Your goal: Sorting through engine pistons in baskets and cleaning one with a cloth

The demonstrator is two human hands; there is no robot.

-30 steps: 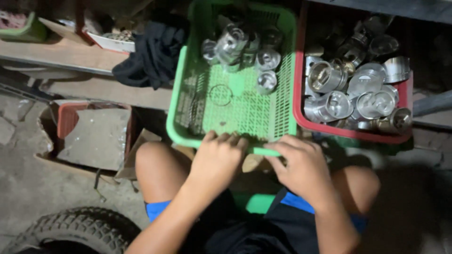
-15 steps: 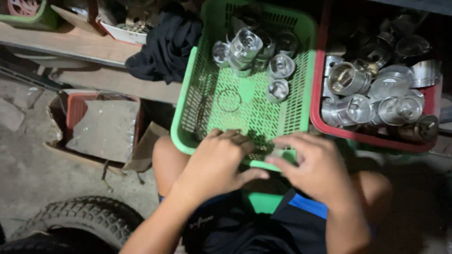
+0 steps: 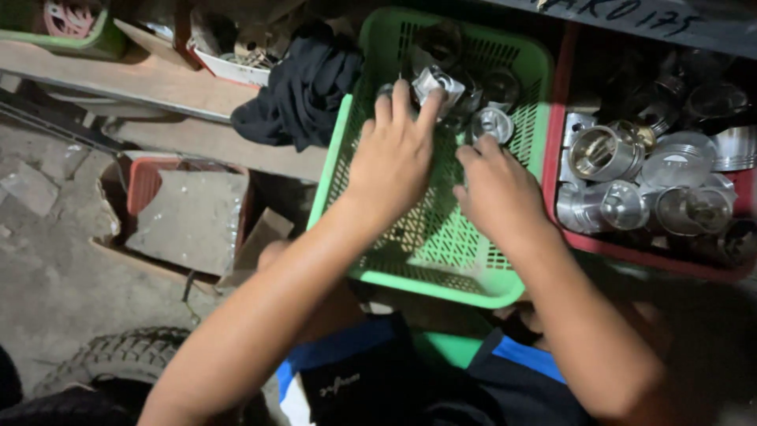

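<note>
A green plastic basket [image 3: 441, 260] sits in front of my knees with several shiny metal pistons [image 3: 493, 122] piled at its far end. My left hand [image 3: 394, 158] reaches deep into the basket, fingers stretched out and slightly apart, the tips resting on one bright piston [image 3: 441, 81]. My right hand [image 3: 497, 189] is beside it, with the forefinger touching another piston and the other fingers curled under out of sight. Neither hand clearly grips anything.
A red crate [image 3: 631, 252] full of metal pistons stands right of the basket. A black cloth [image 3: 303, 87] lies on a wooden plank [image 3: 142, 79] to the left. Below are a red tray holding a stone slab [image 3: 189, 217] and a tyre [image 3: 110, 367].
Both hands left the basket's near rim and moved forward to the pistons at its far end. The camera has shifted closer.
</note>
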